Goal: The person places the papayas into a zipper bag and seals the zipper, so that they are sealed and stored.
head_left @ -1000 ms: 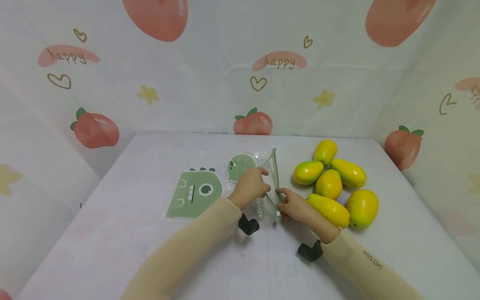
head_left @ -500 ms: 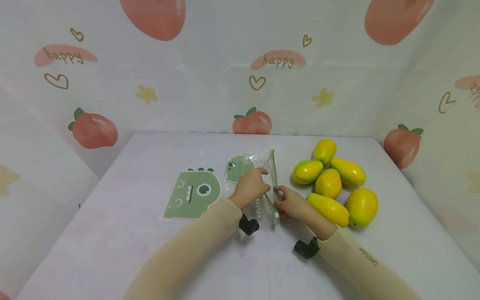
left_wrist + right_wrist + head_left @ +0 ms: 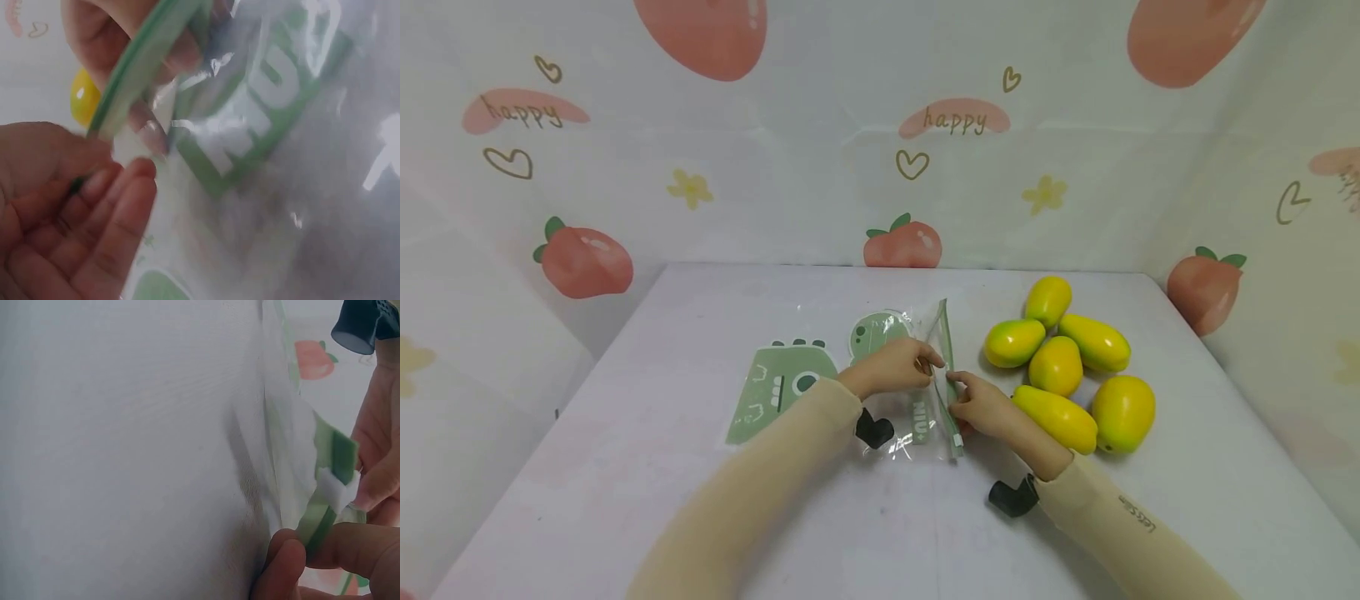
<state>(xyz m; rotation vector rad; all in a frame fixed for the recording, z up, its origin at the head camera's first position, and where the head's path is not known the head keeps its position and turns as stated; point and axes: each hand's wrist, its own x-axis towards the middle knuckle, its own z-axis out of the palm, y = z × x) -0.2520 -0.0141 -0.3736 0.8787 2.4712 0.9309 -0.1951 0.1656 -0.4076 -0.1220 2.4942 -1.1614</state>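
Observation:
A clear zipper bag (image 3: pixel 901 446) with a green dinosaur print and white letters lies in the middle of the table. Its green zip strip (image 3: pixel 947 333) runs along the right side, with a white slider (image 3: pixel 957 440) near the close end. My left hand (image 3: pixel 891 367) pinches one edge of the bag's mouth; in the left wrist view its thumb and fingers (image 3: pixel 134 187) meet at the green strip. Facing it, my right hand (image 3: pixel 988 408) pinches the other edge, and the right wrist view shows its fingertips (image 3: pixel 287 553) gripping the strip just below the slider. The two edges stand slightly apart.
Several yellow-green mangoes (image 3: pixel 1056 367) lie right of the bag, one of them (image 3: pixel 1056 419) close beside my right hand. Left of the bag lies a flat piece with a green one-eyed monster print (image 3: pixel 760 392), partly covered by my left sleeve (image 3: pixel 760 483).
My left wrist has swung left and up, and the hand has turned flatter across the bag. More of the bag's near part shows, spread below that wrist. My right hand keeps its grip.

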